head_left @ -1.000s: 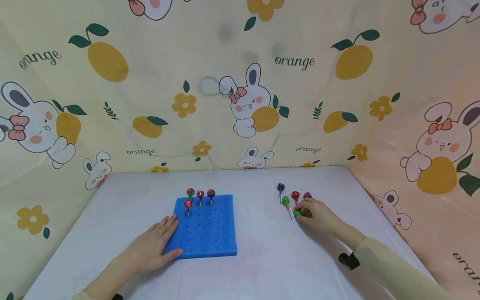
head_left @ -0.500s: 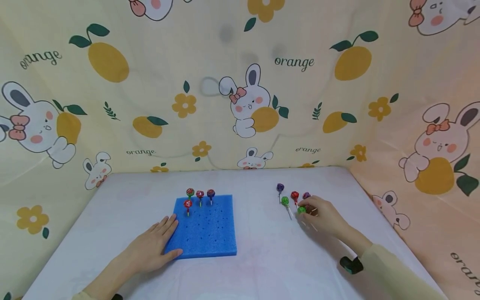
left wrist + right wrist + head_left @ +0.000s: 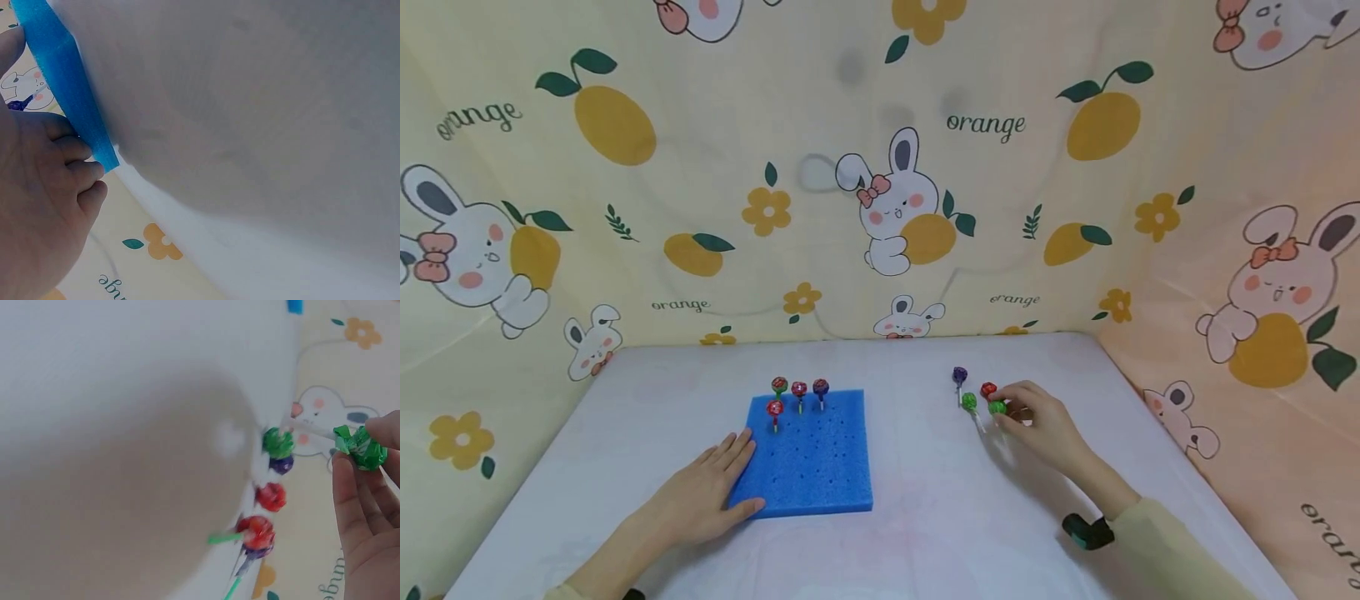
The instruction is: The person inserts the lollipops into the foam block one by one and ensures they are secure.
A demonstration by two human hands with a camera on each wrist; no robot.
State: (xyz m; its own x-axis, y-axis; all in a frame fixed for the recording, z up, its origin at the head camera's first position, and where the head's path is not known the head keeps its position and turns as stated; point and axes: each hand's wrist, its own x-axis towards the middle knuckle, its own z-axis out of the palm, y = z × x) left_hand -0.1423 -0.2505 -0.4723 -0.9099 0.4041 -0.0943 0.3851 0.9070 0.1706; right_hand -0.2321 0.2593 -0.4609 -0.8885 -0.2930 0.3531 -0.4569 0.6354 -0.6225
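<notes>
My right hand (image 3: 1047,427) pinches a green-wrapped lollipop (image 3: 369,450) by its head between thumb and fingers, its white stick (image 3: 312,428) pointing away from the palm. Just beyond that hand lie other lollipops: a second green one (image 3: 969,402), a purple one (image 3: 959,375) and a red one (image 3: 988,389). On the left, my left hand (image 3: 703,492) rests with extended fingers along the left edge of a blue foam board (image 3: 820,475) dotted with small holes. Several lollipops stand in the board's far left part, among them a red one (image 3: 775,408) and a dark purple one (image 3: 821,387).
A white-covered table (image 3: 925,533) bears everything. Behind it and at both sides hangs a cream cloth (image 3: 820,275) printed with rabbits and oranges. In the right wrist view, a red-wrapped lollipop (image 3: 257,531) with a green stick lies close to a purple one.
My right hand has lifted the green lollipop off the table, its head shifting right, then up and slightly left. My left hand has stayed on the foam board.
</notes>
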